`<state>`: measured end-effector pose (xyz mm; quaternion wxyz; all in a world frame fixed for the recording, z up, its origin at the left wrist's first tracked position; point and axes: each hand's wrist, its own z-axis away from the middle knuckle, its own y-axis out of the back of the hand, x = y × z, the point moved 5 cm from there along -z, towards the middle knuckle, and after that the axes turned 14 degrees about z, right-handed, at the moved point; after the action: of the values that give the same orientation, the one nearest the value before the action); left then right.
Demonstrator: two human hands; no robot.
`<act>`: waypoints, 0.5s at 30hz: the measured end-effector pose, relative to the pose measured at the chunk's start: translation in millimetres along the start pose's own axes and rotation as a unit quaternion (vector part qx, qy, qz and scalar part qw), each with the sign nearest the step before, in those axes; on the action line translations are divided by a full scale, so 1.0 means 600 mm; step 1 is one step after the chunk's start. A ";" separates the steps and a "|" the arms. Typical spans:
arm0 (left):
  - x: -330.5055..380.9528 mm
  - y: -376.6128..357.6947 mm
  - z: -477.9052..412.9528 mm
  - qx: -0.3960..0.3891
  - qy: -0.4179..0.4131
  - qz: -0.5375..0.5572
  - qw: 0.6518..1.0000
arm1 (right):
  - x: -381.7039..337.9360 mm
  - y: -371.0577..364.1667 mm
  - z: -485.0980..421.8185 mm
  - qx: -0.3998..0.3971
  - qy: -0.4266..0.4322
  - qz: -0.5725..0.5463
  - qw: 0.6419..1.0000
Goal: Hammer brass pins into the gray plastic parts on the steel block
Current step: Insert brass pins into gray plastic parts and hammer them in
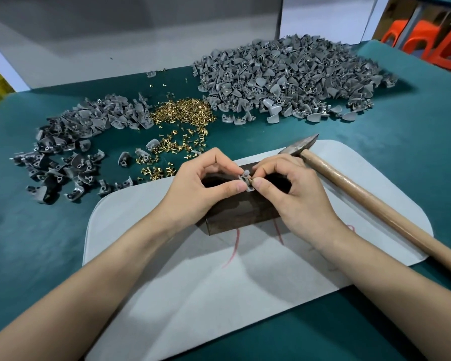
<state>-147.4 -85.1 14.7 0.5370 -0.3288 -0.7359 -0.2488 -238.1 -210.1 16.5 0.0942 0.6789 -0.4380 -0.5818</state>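
I hold one gray plastic part (243, 181) just above the top face of the steel block (242, 212), between both hands. My left hand (203, 186) pinches the part's left side between thumb and curled index finger. My right hand (294, 194) pinches its right side with the thumb and fingertips, where a small brass-coloured piece shows; I cannot tell whether that pin is seated. Both wrists come in low from the near edge, with the forearms bare and angled toward each other. The part is a small moulding of pale matte plastic with a curved shell. The block is a dark, rectangular bar with dull, stained faces, and it rests on a light gray pad (193, 282) with rounded corners. The pad carries red hand-drawn lines near the block, and they form no readable writing. The hammer (362, 194) lies on the pad's right side, near my right hand, with its worn metal head toward the far side and its smooth wooden handle running to the near right. The table cover (37, 243) is teal felt. Loose brass pins (182, 113), short and flat-headed, lie heaped beyond my hands. A large pile of gray parts (284, 79) sits far right, and a smaller pile (84, 136) sits left.
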 end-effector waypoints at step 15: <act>0.002 -0.004 -0.005 -0.001 0.019 0.012 1.000 | -0.012 0.006 0.000 0.027 0.051 0.053 0.997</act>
<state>-147.7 -88.6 16.6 0.5533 -0.3336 -0.7214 -0.2492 -239.7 -207.2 23.7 0.1288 0.6857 -0.4836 -0.5286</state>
